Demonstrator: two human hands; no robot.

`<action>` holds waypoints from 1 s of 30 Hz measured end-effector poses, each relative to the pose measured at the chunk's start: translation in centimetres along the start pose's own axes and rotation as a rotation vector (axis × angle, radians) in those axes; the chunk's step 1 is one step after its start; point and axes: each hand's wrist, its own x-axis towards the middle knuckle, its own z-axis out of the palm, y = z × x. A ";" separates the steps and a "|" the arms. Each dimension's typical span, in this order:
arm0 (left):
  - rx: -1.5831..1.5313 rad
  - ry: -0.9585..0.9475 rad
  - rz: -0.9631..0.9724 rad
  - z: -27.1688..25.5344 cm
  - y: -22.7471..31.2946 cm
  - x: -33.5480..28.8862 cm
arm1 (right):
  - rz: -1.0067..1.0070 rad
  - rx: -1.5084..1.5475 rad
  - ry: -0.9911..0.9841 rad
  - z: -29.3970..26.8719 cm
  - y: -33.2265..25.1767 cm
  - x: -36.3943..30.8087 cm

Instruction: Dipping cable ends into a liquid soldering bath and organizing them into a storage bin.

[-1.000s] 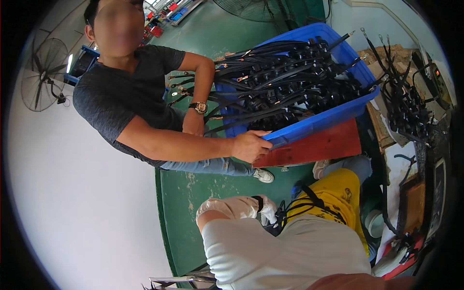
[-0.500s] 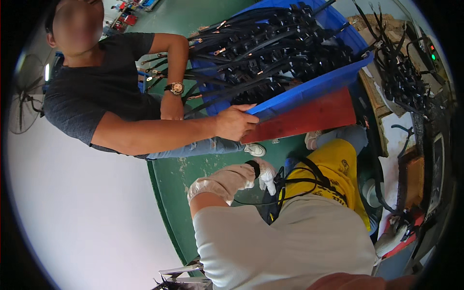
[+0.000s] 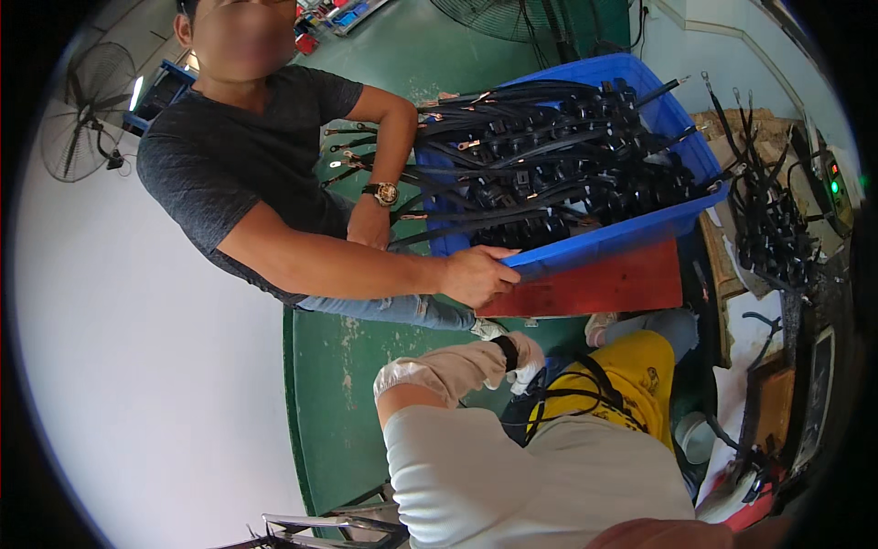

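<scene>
Watching remotely, I see the gloved left hand by black straps at the lap and the right hand beside a dark fitting at the bench; I can't tell whether either grips. A co-worker's hand holds the blue bin, perhaps steadying it; black cables overhang, seemingly too long.

The left arm bends inward, its gloved left hand low.

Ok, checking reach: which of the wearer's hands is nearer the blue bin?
Left: the left hand is short of the bin; the right hand is farther back, to the right.
</scene>
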 end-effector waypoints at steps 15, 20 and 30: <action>0.453 0.037 -0.858 -2.5 17.4 0.3 | 0.314 0.488 0.157 0.0 -2.1 -2.4; 0.713 0.431 -0.920 -4.9 25.4 5.4 | 0.055 -0.099 0.063 -1.6 -1.0 -3.2; 0.171 0.258 -0.455 -4.4 33.8 19.0 | -0.248 -0.548 -0.054 1.6 -6.5 -3.8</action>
